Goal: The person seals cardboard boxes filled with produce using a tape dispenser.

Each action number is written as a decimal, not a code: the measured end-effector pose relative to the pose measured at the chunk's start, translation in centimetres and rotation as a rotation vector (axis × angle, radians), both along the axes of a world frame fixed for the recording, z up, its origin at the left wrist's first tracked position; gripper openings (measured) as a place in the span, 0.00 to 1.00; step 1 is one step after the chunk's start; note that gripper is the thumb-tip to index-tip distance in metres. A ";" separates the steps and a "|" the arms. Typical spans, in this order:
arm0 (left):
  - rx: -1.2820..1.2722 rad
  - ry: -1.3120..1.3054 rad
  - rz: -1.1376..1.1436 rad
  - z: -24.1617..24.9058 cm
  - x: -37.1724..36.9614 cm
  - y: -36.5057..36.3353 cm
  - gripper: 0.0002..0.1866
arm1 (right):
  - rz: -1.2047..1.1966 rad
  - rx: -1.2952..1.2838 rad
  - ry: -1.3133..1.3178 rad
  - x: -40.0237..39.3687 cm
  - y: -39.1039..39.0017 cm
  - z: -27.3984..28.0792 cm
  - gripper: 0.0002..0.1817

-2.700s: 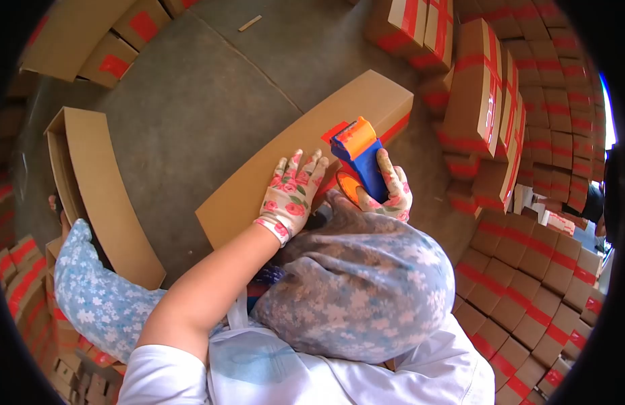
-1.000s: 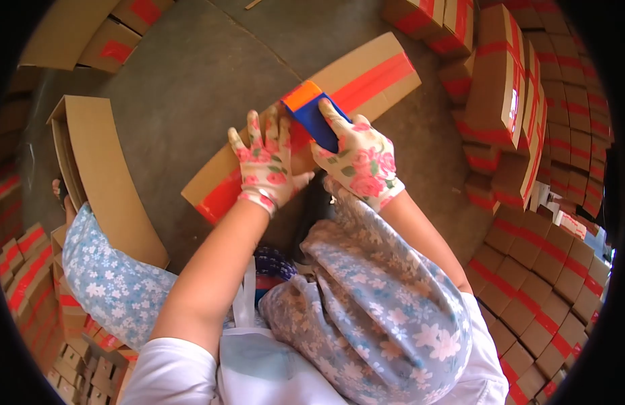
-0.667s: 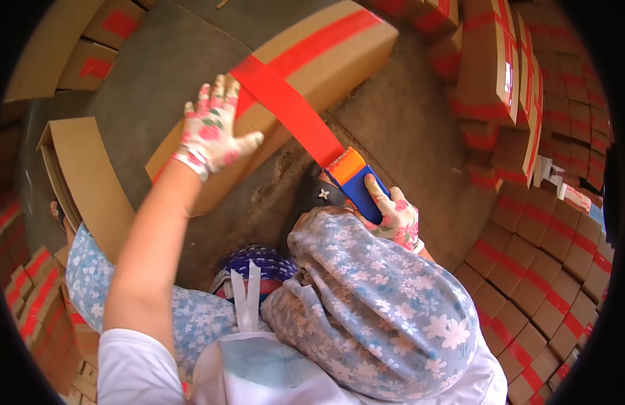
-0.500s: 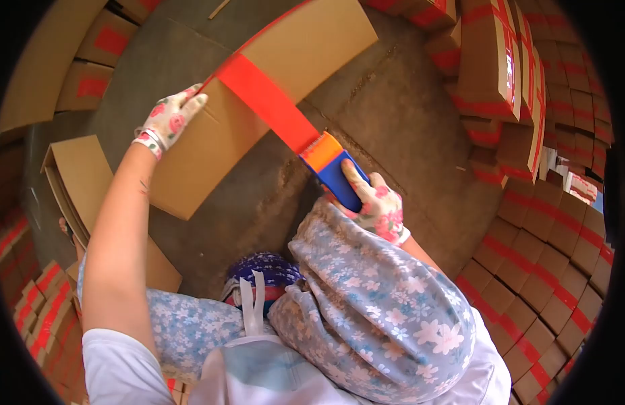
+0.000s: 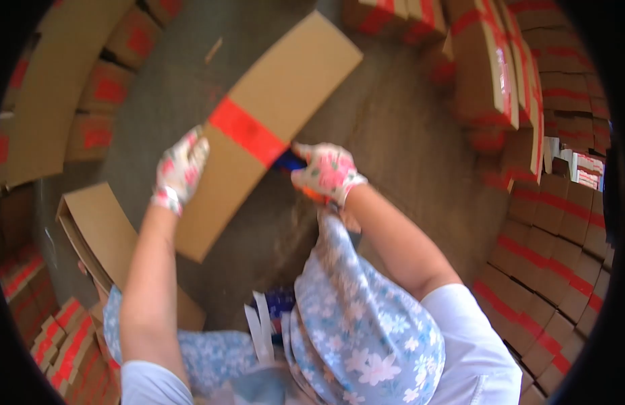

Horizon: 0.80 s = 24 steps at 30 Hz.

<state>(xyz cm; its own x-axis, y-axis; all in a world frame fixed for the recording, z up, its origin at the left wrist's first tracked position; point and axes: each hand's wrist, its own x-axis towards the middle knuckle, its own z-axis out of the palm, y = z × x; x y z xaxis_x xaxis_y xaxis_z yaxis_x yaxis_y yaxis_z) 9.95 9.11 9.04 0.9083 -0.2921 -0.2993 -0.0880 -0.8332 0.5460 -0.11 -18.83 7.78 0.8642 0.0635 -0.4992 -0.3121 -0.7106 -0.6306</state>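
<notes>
A long cardboard box lies slanted in front of me, with a strip of red tape across its middle. My left hand, in a white floral glove, is closed on the box's left edge, its fingers partly hidden. At the opposite edge, by the end of the tape, my right hand in a matching glove grips a blue and orange tape dispenser. The hand and the box edge cover most of the dispenser.
Taped boxes are stacked at right, upper right and left. A folded cardboard piece stands beside my left arm. A scrap lies on the concrete floor. Floral cloth covers my lap.
The stretched tape now lies flat on the box, down to its near edge. My right hand has moved up and left with the dispenser against that edge. My left hand has shifted lower.
</notes>
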 end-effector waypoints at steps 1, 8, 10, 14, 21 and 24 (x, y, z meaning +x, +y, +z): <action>-0.027 -0.027 -0.045 0.7 -1.2 -0.6 0.27 | -0.003 -0.058 0.003 -0.3 -0.2 -1.4 0.31; 0.387 0.043 -0.101 2.1 -15.1 -0.7 0.55 | -1.027 0.691 -0.053 -10.7 -8.1 -3.7 0.34; 0.523 0.052 -0.062 2.6 -18.3 -2.0 0.59 | -1.247 1.358 -0.140 -12.2 -7.6 -3.2 0.28; 0.506 0.142 0.143 0.8 -24.6 -0.2 0.66 | -1.318 1.672 -0.049 -9.7 -3.7 -2.9 0.26; -1.061 0.525 1.312 -4.8 -27.2 2.4 0.45 | -0.822 1.476 -0.072 -0.7 0.7 -1.6 0.38; -0.975 0.449 1.467 -4.1 -24.1 -1.9 0.34 | -0.509 1.395 -0.101 5.2 2.3 -3.7 0.38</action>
